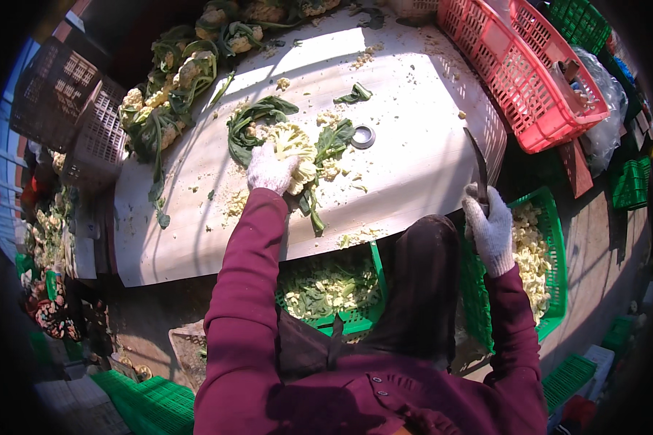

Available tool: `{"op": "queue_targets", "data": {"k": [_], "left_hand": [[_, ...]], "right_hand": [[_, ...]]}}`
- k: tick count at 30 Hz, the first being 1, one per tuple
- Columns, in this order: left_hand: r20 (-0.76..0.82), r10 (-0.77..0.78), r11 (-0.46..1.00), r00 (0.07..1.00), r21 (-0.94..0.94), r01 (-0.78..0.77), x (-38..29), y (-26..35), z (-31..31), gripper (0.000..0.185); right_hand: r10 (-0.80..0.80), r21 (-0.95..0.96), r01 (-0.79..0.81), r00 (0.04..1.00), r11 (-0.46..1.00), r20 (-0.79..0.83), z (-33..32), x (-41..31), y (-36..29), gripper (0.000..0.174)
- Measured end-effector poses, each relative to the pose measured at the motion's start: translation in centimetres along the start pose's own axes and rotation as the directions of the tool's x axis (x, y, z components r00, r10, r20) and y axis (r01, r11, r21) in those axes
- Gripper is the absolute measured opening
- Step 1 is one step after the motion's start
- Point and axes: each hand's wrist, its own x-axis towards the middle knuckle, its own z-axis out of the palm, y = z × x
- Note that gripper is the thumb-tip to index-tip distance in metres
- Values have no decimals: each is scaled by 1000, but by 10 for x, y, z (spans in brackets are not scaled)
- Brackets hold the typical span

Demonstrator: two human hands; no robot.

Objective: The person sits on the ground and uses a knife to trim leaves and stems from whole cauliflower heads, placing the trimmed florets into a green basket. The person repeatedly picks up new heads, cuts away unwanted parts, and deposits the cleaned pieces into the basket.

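In a white knit glove, my left hand [272, 168] grips a pale yellow cauliflower head [294, 144] on the white-covered table [408, 179]. Its fingertips are partly hidden behind the florets. Dark green cauliflower leaves [245, 128] curl around the far left side of the head, and another leaf [334, 142] lies on its right. My right hand [488, 225], also gloved, is shut around the handle of a knife [477, 155] beyond the table's right edge. The dark, curved blade points away from me. A small round metal ring or lid [363, 136] sits right of the cauliflower.
Untrimmed cauliflowers [190, 70] are heaped along the far left edge. A red plastic crate [528, 81] stands at the far right. Green crates of cut pieces sit below the table, one between my legs [332, 288], one under my right arm [533, 261]. A person [57, 315] is at the left.
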Motion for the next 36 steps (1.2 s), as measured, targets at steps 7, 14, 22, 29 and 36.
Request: {"op": "queue_targets", "data": {"k": [7, 14, 22, 29, 36], "left_hand": [[-1, 112, 947, 994, -302, -107, -39, -21, -16, 55], [-106, 130, 938, 986, -310, -157, -54, -34, -8, 41], [-139, 116, 895, 984, -415, -164, -53, -41, 5, 42], [-180, 143, 899, 973, -388, -204, -56, -43, 8, 42], [-120, 134, 908, 984, -382, -171, -58, -37, 0, 40]], "right_hand": [[-282, -203, 483, 749, 852, 599, 182, 55, -51, 37], [-79, -207, 292, 731, 934, 677, 239, 49, -28, 40], [-162, -234, 398, 742, 887, 650, 279, 57, -28, 40], [-247, -305, 427, 840, 851, 483, 259, 68, -36, 30], [-290, -491, 535, 822, 688, 489, 301, 107, -46, 30]]}}
